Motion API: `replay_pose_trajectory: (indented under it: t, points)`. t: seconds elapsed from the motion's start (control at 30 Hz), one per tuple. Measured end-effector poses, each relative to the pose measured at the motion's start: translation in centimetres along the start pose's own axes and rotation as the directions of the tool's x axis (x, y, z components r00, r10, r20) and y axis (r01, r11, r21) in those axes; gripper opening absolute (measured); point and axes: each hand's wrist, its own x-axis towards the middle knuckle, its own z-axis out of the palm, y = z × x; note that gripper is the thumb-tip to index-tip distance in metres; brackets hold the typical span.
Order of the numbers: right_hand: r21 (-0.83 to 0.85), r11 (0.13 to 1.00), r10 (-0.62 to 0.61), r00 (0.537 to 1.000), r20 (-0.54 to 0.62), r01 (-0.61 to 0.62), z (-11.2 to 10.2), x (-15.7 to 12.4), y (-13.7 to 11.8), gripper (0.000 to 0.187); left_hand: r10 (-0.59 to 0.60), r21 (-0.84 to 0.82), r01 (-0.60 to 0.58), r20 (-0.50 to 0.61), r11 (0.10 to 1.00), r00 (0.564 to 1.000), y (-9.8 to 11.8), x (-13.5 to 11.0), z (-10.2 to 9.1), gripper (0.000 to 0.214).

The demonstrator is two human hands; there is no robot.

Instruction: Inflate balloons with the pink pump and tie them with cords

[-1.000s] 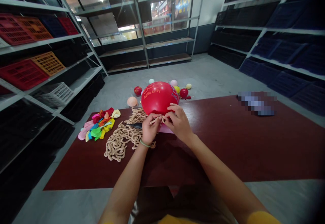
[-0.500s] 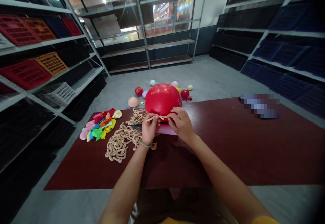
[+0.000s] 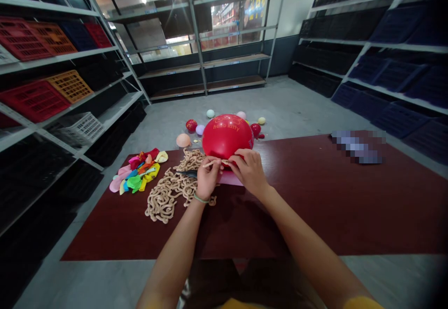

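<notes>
As left hand and right hand pinch beige cord, both closed, red balloon just beyond.

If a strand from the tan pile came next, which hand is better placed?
Probably the left hand: it is nearer the tan pile; the right hand is beyond it, by the red balloon.

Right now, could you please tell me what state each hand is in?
Left hand: closed, pinching a beige strip.
Right hand: closed, seemingly pinching the same strip beside the red balloon; its exact grip is hidden.
</notes>
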Motion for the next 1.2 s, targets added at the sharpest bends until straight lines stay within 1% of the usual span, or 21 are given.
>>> replay_pose_trajectory:
  t: [0.13, 0.27, 0.37, 0.43, 0.5, 0.57, 0.63, 0.7, 0.73, 0.77, 0.83, 0.9, 0.93, 0.97, 1.03, 1.1, 1.13, 1.2]
  points:
    - [-0.03, 1.0, 0.005, 1.0, 0.008, -0.005, 0.6, -0.1, 0.1, 0.013, 0.004, 0.013, -0.004, -0.007, 1.0, 1.0, -0.3, -0.1, 0.0, 0.025]
    - [-0.043, 0.999, 0.034, 0.999, 0.004, -0.034, 1.2, -0.2, 0.1, 0.014, 0.009, 0.034, -0.006, -0.097, 0.999, 0.995, -0.5, -0.2, 0.3, 0.027]
    - [-0.044, 0.999, 0.027, 1.0, 0.002, -0.027, 1.4, -0.3, 0.1, 0.013, 0.007, 0.057, 0.001, -0.144, 0.998, 0.989, -0.4, -0.2, 0.5, 0.028]
    - [-0.081, 0.997, 0.012, 1.0, -0.009, -0.012, 1.5, -0.3, 0.1, 0.012, 0.003, 0.05, 0.005, -0.149, 0.999, 0.989, -0.2, -0.2, 0.5, 0.029]
    - [-0.104, 0.995, 0.005, 1.0, -0.024, -0.008, 1.4, -0.4, 0.2, 0.014, -0.011, 0.021, 0.013, -0.127, 1.0, 0.992, -0.1, -0.1, 0.5, 0.029]
    - [-0.077, 0.997, 0.012, 0.999, -0.034, -0.015, 1.2, -0.5, 0.5, 0.015, -0.018, -0.015, 0.016, -0.101, 1.0, 0.995, 0.0, 0.1, 0.3, 0.029]
    - [-0.008, 0.998, 0.055, 0.997, -0.049, -0.055, 0.9, -0.6, 1.0, 0.016, -0.009, -0.048, 0.004, -0.104, 0.999, 0.995, 0.0, 0.4, -0.1, 0.028]
    - [0.095, 0.985, 0.152, 0.985, -0.081, -0.144, 0.7, -0.5, 1.9, 0.02, 0.008, -0.089, -0.02, -0.14, 0.996, 0.99, -0.1, 0.7, -0.5, 0.027]
    - [0.163, 0.967, 0.216, 0.972, -0.097, -0.198, 0.7, -0.5, 2.4, 0.026, 0.012, -0.109, -0.029, -0.154, 0.994, 0.988, -0.2, 0.8, -0.7, 0.027]
    - [0.243, 0.937, 0.285, 0.952, -0.109, -0.252, 0.8, -0.5, 2.9, 0.034, 0.014, -0.124, -0.034, -0.155, 0.992, 0.988, -0.3, 0.9, -0.8, 0.027]
    - [0.418, 0.839, 0.421, 0.902, -0.094, -0.348, 1.5, -0.6, 3.8, 0.055, 0.009, -0.134, -0.025, -0.115, 0.991, 0.993, -0.3, 0.8, -0.8, 0.028]
    - [0.572, 0.708, 0.53, 0.847, -0.044, -0.414, 2.3, -0.7, 4.5, 0.078, -0.006, -0.112, 0.005, -0.005, 0.994, 1.0, -0.2, 0.4, -0.4, 0.028]
    - [0.637, 0.639, 0.563, 0.826, -0.006, -0.431, 2.7, -0.7, 4.7, 0.086, -0.015, -0.092, 0.021, 0.067, 0.996, 0.998, -0.1, 0.1, -0.2, 0.029]
    - [0.697, 0.569, 0.579, 0.814, 0.038, -0.438, 2.9, -0.8, 4.7, 0.091, -0.025, -0.068, 0.035, 0.142, 0.997, 0.99, -0.1, -0.2, 0.1, 0.029]
    - [0.793, 0.429, 0.581, 0.805, 0.124, -0.432, 3.0, -0.6, 4.6, 0.095, -0.05, -0.017, 0.057, 0.269, 0.998, 0.962, -0.1, -0.7, 0.6, 0.03]
    - [0.851, 0.323, 0.584, 0.795, 0.165, -0.414, 2.6, -0.3, 4.1, 0.099, -0.078, 0.021, 0.076, 0.344, 0.997, 0.936, -0.1, -1.0, 0.9, 0.03]
    - [0.867, 0.296, 0.593, 0.788, 0.161, -0.4, 2.3, -0.1, 3.9, 0.102, -0.094, 0.035, 0.087, 0.364, 0.996, 0.927, -0.1, -1.1, 1.1, 0.031]
    - [0.883, 0.284, 0.613, 0.779, 0.133, -0.374, 1.7, 0.2, 3.6, 0.103, -0.115, 0.053, 0.102, 0.373, 0.993, 0.921, 0.1, -1.1, 1.2, 0.031]
